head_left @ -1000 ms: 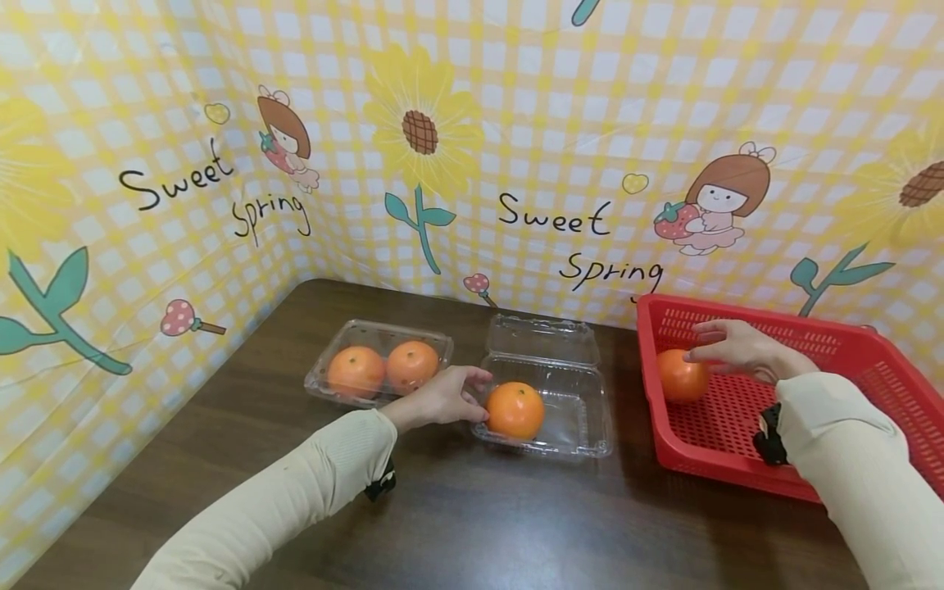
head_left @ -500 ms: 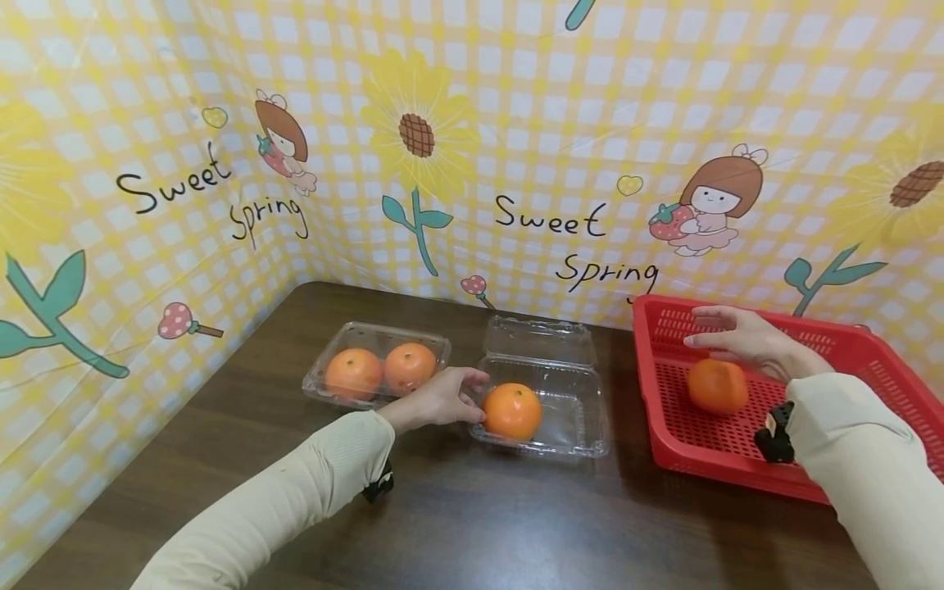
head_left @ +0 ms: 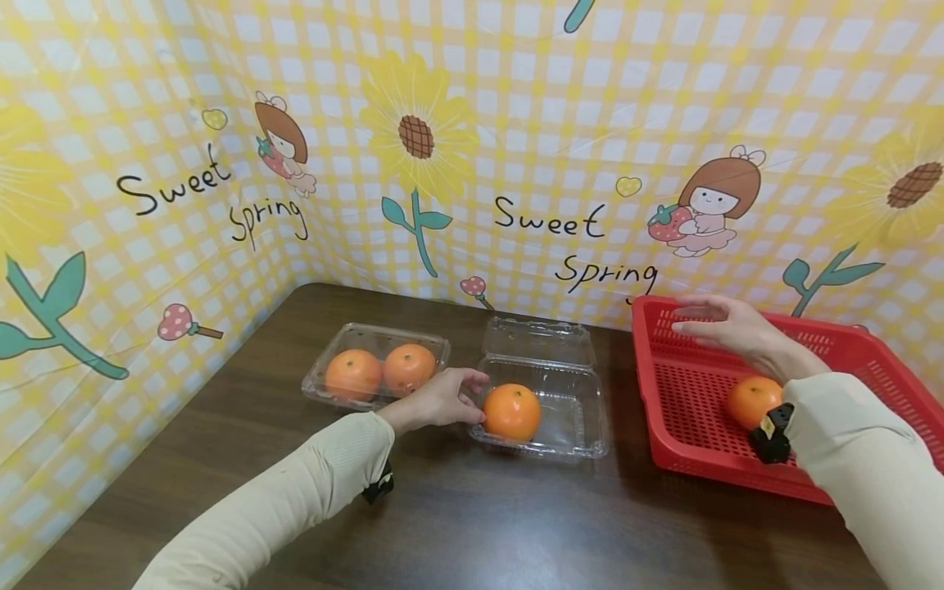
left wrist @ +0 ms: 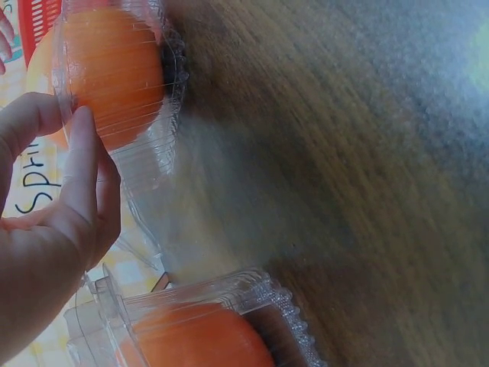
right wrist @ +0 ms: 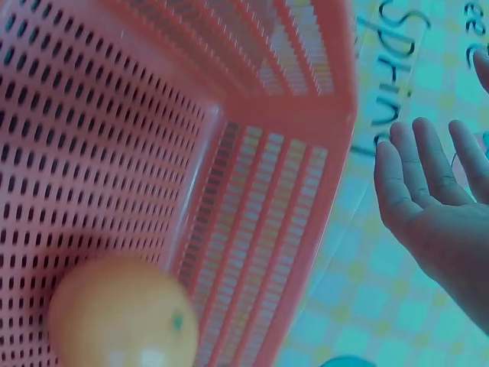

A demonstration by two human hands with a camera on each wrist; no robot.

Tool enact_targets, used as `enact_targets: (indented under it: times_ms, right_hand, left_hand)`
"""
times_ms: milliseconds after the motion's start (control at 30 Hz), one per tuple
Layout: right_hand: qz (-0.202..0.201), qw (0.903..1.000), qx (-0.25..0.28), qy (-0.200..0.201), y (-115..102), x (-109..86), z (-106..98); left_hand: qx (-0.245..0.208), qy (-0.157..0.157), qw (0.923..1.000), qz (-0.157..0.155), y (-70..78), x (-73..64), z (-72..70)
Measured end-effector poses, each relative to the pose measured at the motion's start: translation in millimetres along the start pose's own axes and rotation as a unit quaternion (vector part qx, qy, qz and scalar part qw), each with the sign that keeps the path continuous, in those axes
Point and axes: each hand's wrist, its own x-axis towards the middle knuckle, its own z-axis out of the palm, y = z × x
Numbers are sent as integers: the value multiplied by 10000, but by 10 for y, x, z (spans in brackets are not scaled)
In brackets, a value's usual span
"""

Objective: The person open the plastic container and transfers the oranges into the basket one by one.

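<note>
My left hand (head_left: 444, 397) is at the left side of an open clear plastic clamshell box (head_left: 571, 449); in the left wrist view its thumb and a finger pinch the rim. One orange (head_left: 512, 411) sits inside that box, close to the fingertips. My right hand (head_left: 737, 332) is over the red plastic basket (head_left: 647, 393), fingers spread and holding nothing. Below its wrist, a second orange (head_left: 751, 400) lies on the basket floor, partly hidden by the wrist camera. That orange (right wrist: 122, 313) shows at the lower left in the right wrist view.
Left of the open box stands a lidded clear box (head_left: 317, 385) with two oranges (head_left: 354, 374) inside. The open box's lid (head_left: 538, 340) leans back toward the patterned cloth (head_left: 442, 98). Dark wooden table (head_left: 472, 524) spans the front.
The orange in the basket has rolled right, away from my right fingertips. My right hand has risen slightly off it. My left hand stays at the open box.
</note>
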Motion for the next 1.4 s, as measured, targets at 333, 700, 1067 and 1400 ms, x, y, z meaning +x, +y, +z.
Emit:
enact_targets:
  times_ms: [333, 700, 1067, 1400]
  right_hand:
    - [-412, 9990, 154, -6, -219, -45, 235]
    - [-554, 9969, 567, 31, -442, -78, 536]
    - [-922, 9911, 923, -280, -520, -53, 957]
    - [-1050, 9876, 1081, -445, -638, -61, 1319]
  left_hand:
    - [-50, -5, 10000, 26, 14, -6, 13]
    - [52, -19, 9999, 92, 10, -12, 13]
    - [-127, -39, 9999, 29, 7, -17, 12]
    - [-267, -76, 9996, 33, -11, -14, 8]
